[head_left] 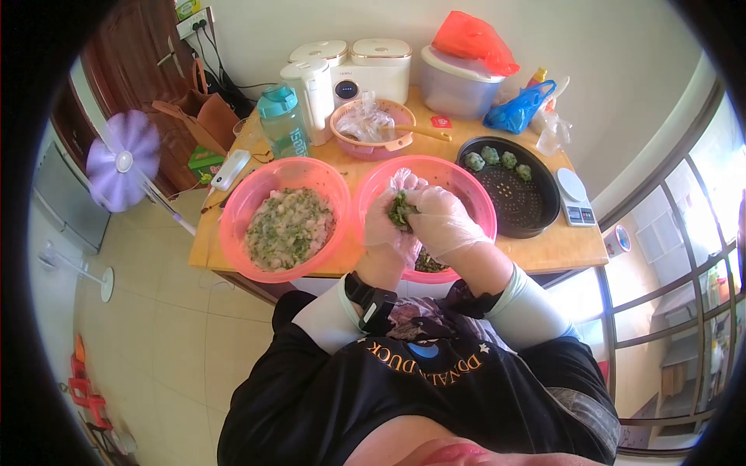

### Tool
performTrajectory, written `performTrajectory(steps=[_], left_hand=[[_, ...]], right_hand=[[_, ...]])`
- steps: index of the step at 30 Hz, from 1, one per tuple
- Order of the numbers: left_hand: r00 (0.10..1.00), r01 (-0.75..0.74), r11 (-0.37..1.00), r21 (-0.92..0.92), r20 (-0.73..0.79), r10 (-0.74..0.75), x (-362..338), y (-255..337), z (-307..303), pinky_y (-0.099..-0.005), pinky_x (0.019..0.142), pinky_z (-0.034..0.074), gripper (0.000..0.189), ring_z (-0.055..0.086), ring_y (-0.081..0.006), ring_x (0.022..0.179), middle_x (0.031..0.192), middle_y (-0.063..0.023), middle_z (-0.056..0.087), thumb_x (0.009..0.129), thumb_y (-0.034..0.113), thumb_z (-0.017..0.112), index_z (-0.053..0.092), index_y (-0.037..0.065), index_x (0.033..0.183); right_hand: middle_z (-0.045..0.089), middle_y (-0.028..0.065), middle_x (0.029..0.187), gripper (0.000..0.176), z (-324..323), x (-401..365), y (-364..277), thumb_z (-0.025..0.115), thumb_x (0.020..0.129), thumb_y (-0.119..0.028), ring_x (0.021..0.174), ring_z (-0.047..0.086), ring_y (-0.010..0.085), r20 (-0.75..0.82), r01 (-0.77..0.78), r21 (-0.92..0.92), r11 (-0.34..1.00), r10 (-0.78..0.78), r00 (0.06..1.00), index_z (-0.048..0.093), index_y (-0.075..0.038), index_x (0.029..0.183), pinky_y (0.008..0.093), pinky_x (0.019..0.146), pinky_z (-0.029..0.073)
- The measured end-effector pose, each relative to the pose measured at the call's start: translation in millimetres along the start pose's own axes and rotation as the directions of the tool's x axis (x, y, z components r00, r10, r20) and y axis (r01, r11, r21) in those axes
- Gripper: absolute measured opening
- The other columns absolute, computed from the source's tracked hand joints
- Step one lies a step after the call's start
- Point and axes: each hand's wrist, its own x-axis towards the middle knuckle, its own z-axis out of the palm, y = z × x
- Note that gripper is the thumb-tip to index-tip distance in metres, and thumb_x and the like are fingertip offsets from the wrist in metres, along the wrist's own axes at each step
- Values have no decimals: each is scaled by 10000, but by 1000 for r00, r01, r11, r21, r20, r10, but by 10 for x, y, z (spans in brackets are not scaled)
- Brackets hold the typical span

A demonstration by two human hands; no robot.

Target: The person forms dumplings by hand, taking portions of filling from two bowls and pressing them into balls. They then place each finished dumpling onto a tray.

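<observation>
Left hand (380,227) and right hand (444,222), in thin plastic gloves (458,235), cup a leafy green clump (402,211) above the right pink basin (488,203); fingers curled in close, some tips hidden. Uneven pressure could split the clump, dropping bits; slack glove film could get pinched in. Farther, green balls (508,160) bunch along the black pan's (509,208) far side; crowding might make them stick.

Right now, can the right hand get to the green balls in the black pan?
Probably yes: the right hand is near the black pan, which has no lid over the green balls. Only the pink basin's rim and the pan's edge seem between. It's busy with the green clump, though.
</observation>
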Motion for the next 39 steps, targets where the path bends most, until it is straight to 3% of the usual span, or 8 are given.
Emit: performTrajectory(steps=[8, 10, 17, 23, 30, 34, 37, 39], left_hand=[[988, 2, 1000, 24, -154, 2, -9, 46, 37, -470, 1027, 515, 317, 646, -324, 1106, 1148, -171, 672, 957, 222, 529, 609, -4, 1164], [992, 18, 1000, 17, -128, -16, -39, 34, 70, -457, 1019, 520, 299, 664, -315, 1074, 1103, -163, 689, 960, 212, 515, 620, -7, 1134], [963, -38, 996, 80, -262, 57, -7, 26, 108, -400, 949, 539, 250, 666, -250, 1009, 1071, -111, 686, 994, 225, 525, 649, 25, 1079], [989, 25, 994, 104, -150, -10, -64, 47, 121, -392, 915, 542, 260, 665, -249, 989, 1047, -107, 688, 1015, 252, 504, 637, 43, 1095], [967, 73, 990, 117, -252, -41, -78, 24, 138, -378, 895, 546, 300, 672, -239, 975, 1034, -96, 688, 1037, 312, 483, 638, 62, 1097], [966, 8, 985, 174, -255, 37, -74, 20, 137, -384, 917, 540, 325, 668, -232, 1000, 1054, -95, 693, 1046, 346, 502, 633, 54, 1099], [967, -46, 985, 164, -241, 85, -123, 12, 405, -374, 953, 529, 316, 654, -219, 1057, 1117, -94, 677, 1047, 339, 515, 618, 56, 1143], [975, -44, 988, 148, -207, 74, -87, 57, 253, -367, 968, 523, 312, 646, -212, 1085, 1163, -95, 661, 1049, 327, 506, 606, 58, 1172]], right_hand=[[654, 255, 1122, 224, -91, -28, -188, 534, 915, -115, 1026, 639, 418, 0, 22, -79, 997, -22, 1000, 711, -23, 1016, 467, 896, 511], [666, 261, 1066, 231, 14, -20, -116, 540, 920, -131, 981, 653, 416, -38, 24, 92, 996, -20, 999, 721, -7, 990, 462, 863, 518], [672, 208, 892, 140, -210, -35, -248, 613, 885, -118, 862, 665, 403, 3, -60, 83, 995, 60, 998, 718, -28, 905, 449, 780, 527], [673, 186, 881, 149, 18, -46, -144, 688, 853, -155, 806, 645, 385, -218, 382, -19, 924, -377, 900, 746, -47, 939, 458, 747, 526], [685, 194, 926, 161, 216, 36, -27, 646, 881, -137, 868, 669, 382, -109, 140, 17, 990, -138, 984, 760, -61, 966, 437, 781, 540], [677, 212, 943, 183, 24, 46, -48, 573, 910, -137, 888, 663, 410, 60, 272, -166, 948, -265, 962, 710, -16, 898, 467, 805, 530], [688, 180, 926, 180, -246, -32, -151, 582, 902, -136, 891, 670, 389, -5, 103, 39, 994, -103, 995, 715, -34, 970, 475, 797, 538], [696, 157, 957, 213, -290, -85, -75, 620, 883, -169, 911, 675, 377, -259, 361, -79, 929, -369, 893, 717, -59, 1037, 470, 810, 547]])
